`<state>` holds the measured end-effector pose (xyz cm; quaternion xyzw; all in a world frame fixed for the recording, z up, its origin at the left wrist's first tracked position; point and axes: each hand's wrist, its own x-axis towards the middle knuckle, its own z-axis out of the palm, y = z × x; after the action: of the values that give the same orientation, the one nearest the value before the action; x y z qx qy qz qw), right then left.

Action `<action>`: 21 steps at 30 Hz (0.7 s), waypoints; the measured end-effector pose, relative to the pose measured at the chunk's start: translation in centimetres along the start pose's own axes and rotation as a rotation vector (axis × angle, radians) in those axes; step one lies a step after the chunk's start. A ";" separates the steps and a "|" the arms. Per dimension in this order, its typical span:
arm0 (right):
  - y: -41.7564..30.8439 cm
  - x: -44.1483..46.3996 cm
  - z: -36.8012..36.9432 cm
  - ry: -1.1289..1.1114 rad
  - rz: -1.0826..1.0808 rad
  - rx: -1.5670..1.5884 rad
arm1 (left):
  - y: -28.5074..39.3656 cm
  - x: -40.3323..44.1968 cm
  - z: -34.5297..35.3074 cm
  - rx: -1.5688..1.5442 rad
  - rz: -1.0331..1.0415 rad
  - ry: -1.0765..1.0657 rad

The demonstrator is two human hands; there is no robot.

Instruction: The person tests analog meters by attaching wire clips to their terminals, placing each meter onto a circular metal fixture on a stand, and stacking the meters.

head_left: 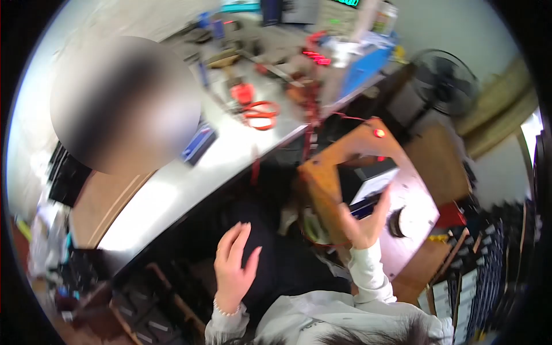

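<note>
My right hand (366, 223) grips a dark box-shaped object with a pale side (375, 179), thumb and fingers on its near end. It is over a wooden-topped stand (422, 214) with a glowing red light and a round knob (401, 223). Whether the object rests on the top or is held above it, I cannot tell. My left hand (231, 261), with a bead bracelet at the wrist, is in the air over my dark-clothed lap. Its fingers are apart and it holds nothing.
Orange-handled scissors (261, 115), a blue box (199, 144) and several blurred tools lie on the white workbench (172, 187). A blurred round shape covers the left. A fan (443, 80) stands behind the stand. Stacked dark pieces (494, 270) fill the lower right.
</note>
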<state>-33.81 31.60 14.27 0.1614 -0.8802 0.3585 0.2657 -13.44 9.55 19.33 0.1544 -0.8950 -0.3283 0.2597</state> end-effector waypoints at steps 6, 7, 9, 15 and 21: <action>-19.1 -1.1 6.1 -0.512 -0.512 0.524 | -2.5 0.8 -3.1 0.054 -0.101 0.382; -21.2 -1.3 6.5 -0.587 -0.519 0.510 | -3.3 1.5 -3.7 -0.014 -0.166 0.420; -23.4 -2.1 8.2 -0.628 -0.558 0.461 | -4.5 2.8 -5.9 -0.298 -0.372 0.435; -20.7 -1.4 9.9 -0.629 -0.365 0.739 | -9.2 4.8 -9.3 -0.425 -0.233 0.259; -18.9 -2.4 7.6 -0.666 -0.169 0.719 | -8.7 5.2 -9.4 -0.576 -0.289 0.216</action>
<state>-25.54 13.33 18.64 0.4193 -0.7219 0.5455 -0.0741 -11.39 -3.96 21.54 0.2339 -0.7015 -0.5830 0.3367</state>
